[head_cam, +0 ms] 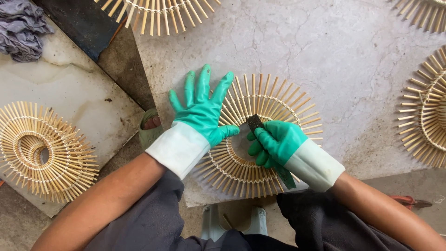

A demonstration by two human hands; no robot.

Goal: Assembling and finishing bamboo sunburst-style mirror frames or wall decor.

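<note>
A round sunburst ring of thin bamboo sticks [274, 104] lies flat on a pale marble slab [344, 51] in front of me. My left hand [202, 109], in a green rubber glove with a white cuff, presses flat on the ring's left side with fingers spread. My right hand [276, 144], gloved the same way, grips a dark flat tool [254, 122] whose tip rests on the ring's inner edge; its other end sticks out below the cuff.
More bamboo rings lie around: one on a lower slab at left [42, 151], one at the top [158, 14], one at the right edge [425, 109], one in the top right corner [425, 11]. Grey cloth [21, 28] sits top left. A sandalled foot [149, 125] shows beside the slab.
</note>
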